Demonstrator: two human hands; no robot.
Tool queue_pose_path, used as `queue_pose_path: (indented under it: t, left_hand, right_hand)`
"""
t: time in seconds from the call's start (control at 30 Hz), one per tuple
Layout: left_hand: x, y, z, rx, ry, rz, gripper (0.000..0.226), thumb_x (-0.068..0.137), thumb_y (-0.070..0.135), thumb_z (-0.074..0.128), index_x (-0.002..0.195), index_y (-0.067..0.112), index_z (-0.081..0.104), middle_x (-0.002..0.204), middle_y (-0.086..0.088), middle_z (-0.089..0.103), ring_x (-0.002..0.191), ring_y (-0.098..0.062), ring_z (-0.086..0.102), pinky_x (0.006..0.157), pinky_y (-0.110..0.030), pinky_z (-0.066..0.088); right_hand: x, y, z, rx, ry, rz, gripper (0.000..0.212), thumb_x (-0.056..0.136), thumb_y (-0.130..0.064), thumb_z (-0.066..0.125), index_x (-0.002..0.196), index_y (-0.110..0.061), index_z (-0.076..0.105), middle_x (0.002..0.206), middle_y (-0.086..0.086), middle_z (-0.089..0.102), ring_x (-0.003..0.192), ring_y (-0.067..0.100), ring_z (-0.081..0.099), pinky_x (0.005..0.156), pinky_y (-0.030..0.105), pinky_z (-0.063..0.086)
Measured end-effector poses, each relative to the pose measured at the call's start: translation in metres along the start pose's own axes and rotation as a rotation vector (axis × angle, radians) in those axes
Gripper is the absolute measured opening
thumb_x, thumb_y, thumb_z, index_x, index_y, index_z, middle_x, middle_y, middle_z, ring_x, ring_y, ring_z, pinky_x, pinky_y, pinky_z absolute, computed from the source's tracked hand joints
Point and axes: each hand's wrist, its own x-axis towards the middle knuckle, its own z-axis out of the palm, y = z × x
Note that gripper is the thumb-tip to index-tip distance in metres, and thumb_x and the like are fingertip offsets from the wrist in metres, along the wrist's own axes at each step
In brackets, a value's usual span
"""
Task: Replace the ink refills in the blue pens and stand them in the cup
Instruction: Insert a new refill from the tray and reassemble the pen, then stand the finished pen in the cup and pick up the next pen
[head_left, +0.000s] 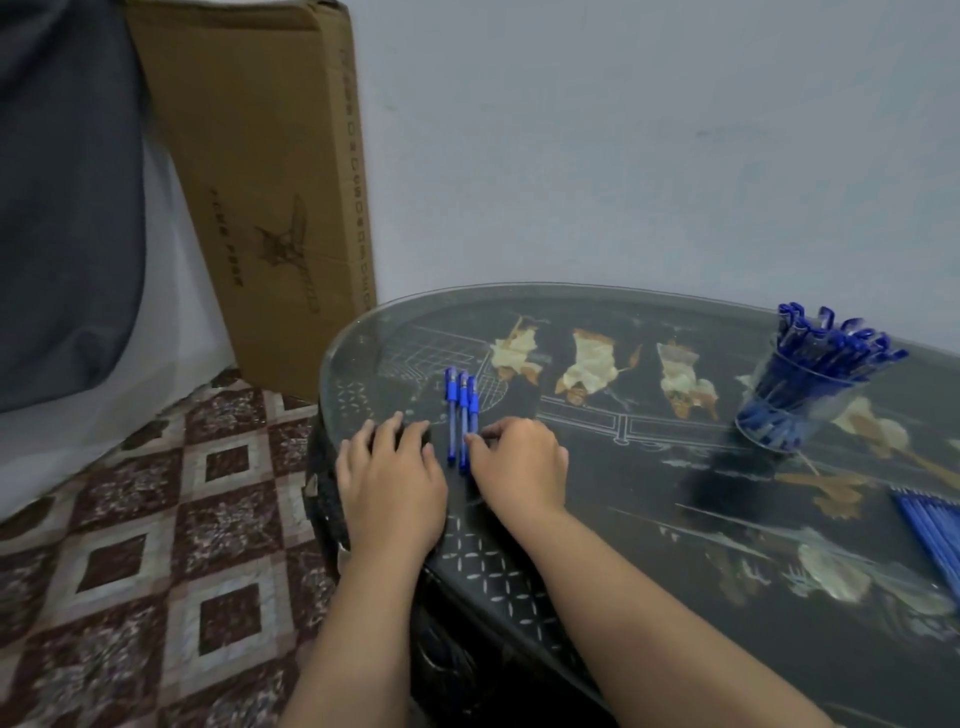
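Note:
Three blue pens (462, 410) lie side by side on the dark glass-topped table (623, 499), caps pointing away from me. My left hand (392, 478) rests flat on the table just left of them, fingers relaxed. To their right, my right hand (522, 462) has its fingers curled, with the fingertips touching the lower end of the rightmost pen. A clear cup (795, 402) packed with several blue pens stands at the far right. A bundle of blue refills (930, 535) lies at the right edge.
A tall cardboard box (270, 182) leans against the wall left of the table. The patterned tile floor (156, 545) lies at lower left. A dark cloth (62, 197) hangs at upper left. The table's rounded edge runs under my left wrist.

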Motion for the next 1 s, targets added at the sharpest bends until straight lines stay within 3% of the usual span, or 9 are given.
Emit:
queue_pose_path:
  t: [0.33,0.6,0.7,0.77,0.87,1.0]
  left_hand:
    - [-0.002,0.0,-0.001,-0.01,0.008,0.009,0.038,0.101,0.034,0.036,0.137,0.032,0.05,0.152,0.008,0.036,0.144,-0.018,0.021,0.119,-0.04,0.009]
    - [0.0,-0.002,-0.002,-0.043,0.005,0.012,0.038,0.101,0.034,0.038,0.136,0.03,0.051,0.151,0.007,0.038,0.144,-0.019,0.023,0.12,-0.04,0.01]
    - [0.0,-0.002,-0.006,-0.079,0.016,0.011,0.038,0.1,0.03,0.043,0.137,0.025,0.051,0.149,0.003,0.042,0.141,-0.02,0.029,0.119,-0.042,0.015]
    - [0.0,0.003,-0.011,-0.134,0.049,0.019,0.039,0.098,0.025,0.048,0.136,0.019,0.052,0.146,-0.001,0.046,0.138,-0.022,0.036,0.118,-0.045,0.021]
    - [-0.005,0.026,-0.014,-0.221,0.09,0.11,0.038,0.094,0.019,0.055,0.132,0.014,0.055,0.138,-0.005,0.053,0.131,-0.026,0.044,0.113,-0.047,0.029]
    - [-0.028,0.083,-0.009,-0.348,0.035,0.344,0.042,0.092,0.022,0.058,0.134,0.016,0.053,0.135,-0.003,0.055,0.129,-0.026,0.046,0.111,-0.043,0.031]
  right_hand:
    - [-0.001,-0.007,0.004,0.002,0.071,0.124,0.022,0.089,-0.03,0.053,0.09,-0.021,0.073,0.089,-0.003,0.07,0.088,0.019,0.059,0.084,0.034,0.031]
    - [-0.002,-0.005,-0.01,0.129,0.058,0.208,0.02,0.089,-0.027,0.055,0.09,-0.023,0.075,0.089,-0.005,0.07,0.091,0.018,0.059,0.083,0.031,0.03]
    - [-0.008,0.007,-0.033,0.25,0.067,0.233,0.018,0.087,-0.024,0.057,0.092,-0.023,0.074,0.081,-0.009,0.068,0.086,0.017,0.058,0.088,0.031,0.037]
    - [-0.013,0.026,-0.052,0.332,0.087,0.227,0.012,0.086,-0.023,0.059,0.085,-0.027,0.07,0.072,-0.013,0.063,0.087,0.017,0.061,0.095,0.038,0.044]
    - [-0.026,0.069,-0.08,0.386,0.157,0.165,0.023,0.085,-0.019,0.063,0.07,-0.035,0.058,0.069,-0.014,0.062,0.085,0.019,0.062,0.09,0.046,0.048]
    - [-0.048,0.136,-0.121,0.253,0.263,0.03,0.018,0.086,-0.012,0.067,0.084,-0.03,0.067,0.077,-0.018,0.055,0.088,0.015,0.056,0.082,0.032,0.043]
